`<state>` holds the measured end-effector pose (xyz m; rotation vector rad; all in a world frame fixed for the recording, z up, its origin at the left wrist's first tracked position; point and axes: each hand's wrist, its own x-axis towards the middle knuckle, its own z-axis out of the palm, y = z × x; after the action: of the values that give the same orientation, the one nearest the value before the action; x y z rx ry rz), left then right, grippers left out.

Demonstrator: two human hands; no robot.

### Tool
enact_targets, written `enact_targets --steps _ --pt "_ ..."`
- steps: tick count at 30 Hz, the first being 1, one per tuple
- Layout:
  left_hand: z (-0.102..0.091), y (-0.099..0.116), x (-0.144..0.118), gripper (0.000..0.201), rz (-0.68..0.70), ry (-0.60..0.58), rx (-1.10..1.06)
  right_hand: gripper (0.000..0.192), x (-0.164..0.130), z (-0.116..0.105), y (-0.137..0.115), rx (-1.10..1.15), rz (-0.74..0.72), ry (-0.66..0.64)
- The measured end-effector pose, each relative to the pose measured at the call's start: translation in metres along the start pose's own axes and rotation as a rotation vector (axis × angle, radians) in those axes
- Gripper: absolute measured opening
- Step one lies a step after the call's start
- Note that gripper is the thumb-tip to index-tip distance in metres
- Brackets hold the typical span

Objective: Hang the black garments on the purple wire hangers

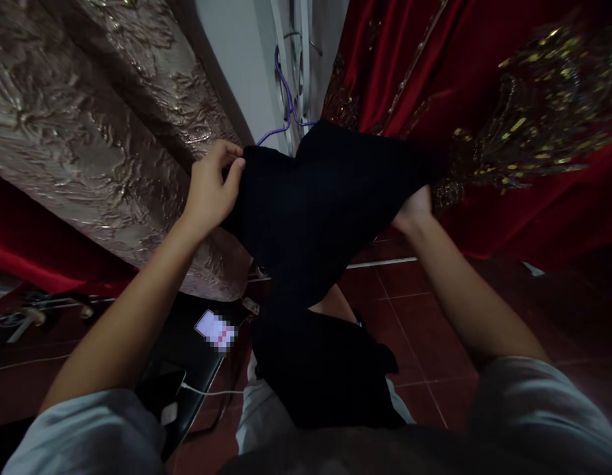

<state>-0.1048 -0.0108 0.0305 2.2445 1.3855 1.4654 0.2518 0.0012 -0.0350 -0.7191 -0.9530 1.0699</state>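
Observation:
A black garment (306, 198) is spread out in front of me, and a lower fold of black cloth (326, 363) lies over my lap. Behind its top edge shows a purple hanger (289, 109), whose arms run down behind or into the cloth. At the garment's upper left corner, my left hand (214, 181) pinches the edge between thumb and fingers. My right hand (415, 208) reaches under the garment's right side and holds it out sideways. The cloth covers the fingers of that hand, so only the wrist and heel of the palm show.
White metal rack bars (291, 72) stand behind the hanger. Textured beige fabric (103, 145) hangs left, and red satin with gold sequins (523, 132) hangs right. A lit phone (214, 328) lies on a black seat (202, 366), beside a white cable (212, 394). Red tiles (409, 316) cover the floor.

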Motion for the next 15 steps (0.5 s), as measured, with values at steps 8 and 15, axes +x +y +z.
enact_targets --steps 8,15 --pt "0.02 -0.002 0.033 0.028 0.028 -0.005 0.152 0.057 0.006 0.027 -0.067 -0.045 -0.066 -0.247" --pt "0.022 -0.022 0.011 0.012 0.116 -0.175 -0.112 0.04 -0.025 0.025 -0.03 -0.368 0.064 -0.874"
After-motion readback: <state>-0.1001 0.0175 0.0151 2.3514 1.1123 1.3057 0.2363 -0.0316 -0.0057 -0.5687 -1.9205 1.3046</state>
